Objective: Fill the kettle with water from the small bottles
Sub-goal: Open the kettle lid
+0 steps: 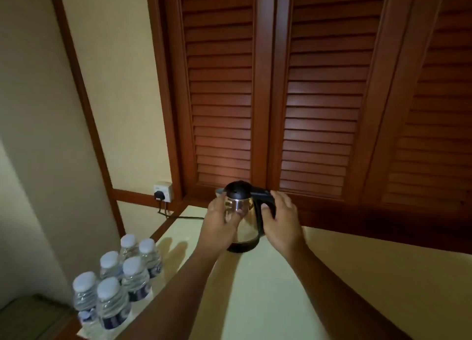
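A steel kettle (245, 222) with a black lid, handle and base stands upright on the pale table (332, 275), lid closed. My left hand (219, 224) is pressed against its shiny left side. My right hand (281, 217) is wrapped around the black handle on the right. Several small clear water bottles (117, 283) with white caps and dark labels stand in a cluster at the table's near left corner, all capped.
Brown louvered wooden shutters (319, 97) rise directly behind the kettle. A wall socket (163, 192) with a black plug sits at the back left, and its cord (189, 217) runs across the table toward the kettle. A cream wall borders the left.
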{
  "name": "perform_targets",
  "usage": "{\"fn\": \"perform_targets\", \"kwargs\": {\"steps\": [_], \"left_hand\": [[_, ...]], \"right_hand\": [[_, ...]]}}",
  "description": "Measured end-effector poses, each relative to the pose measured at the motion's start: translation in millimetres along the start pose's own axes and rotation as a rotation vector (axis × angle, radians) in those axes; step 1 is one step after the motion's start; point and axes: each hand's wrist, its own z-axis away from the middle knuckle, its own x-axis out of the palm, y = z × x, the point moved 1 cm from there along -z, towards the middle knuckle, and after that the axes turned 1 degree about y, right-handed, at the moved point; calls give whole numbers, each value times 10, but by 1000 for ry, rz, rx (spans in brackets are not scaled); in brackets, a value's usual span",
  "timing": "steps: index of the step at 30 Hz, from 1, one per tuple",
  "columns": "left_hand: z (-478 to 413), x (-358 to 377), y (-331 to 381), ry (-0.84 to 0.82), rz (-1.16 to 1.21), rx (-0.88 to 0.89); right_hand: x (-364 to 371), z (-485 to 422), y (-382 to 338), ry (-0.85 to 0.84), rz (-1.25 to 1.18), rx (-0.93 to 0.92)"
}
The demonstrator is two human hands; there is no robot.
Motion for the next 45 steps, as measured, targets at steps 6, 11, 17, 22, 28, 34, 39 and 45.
{"fn": "perform_targets", "kwargs": {"steps": [6,11,17,22,28,34,39,45], "left_hand": [[-271,60,-429,-91,168,-313],[-438,185,-744,-188,316,-305],[-487,313,-904,-253,427,-259],[-566,323,-925,-227,416,-267],[-589,205,-718,-187,415,-176],[-363,73,-423,-190,461,-110],[154,13,-324,-227,459,-124],[833,-5,-359,-267,406,-176]], "right_hand": [[158,-250,217,60,-99,159],[315,-377,385,-22,-115,237],[470,-410,474,59,-83,255],[436,-412,441,104,-14,227],[282,-369,357,187,0,118],[-54,-131,87,273,8,46],[-223,371,100,289,49,63],[-339,1062,221,236,22,167]]}}
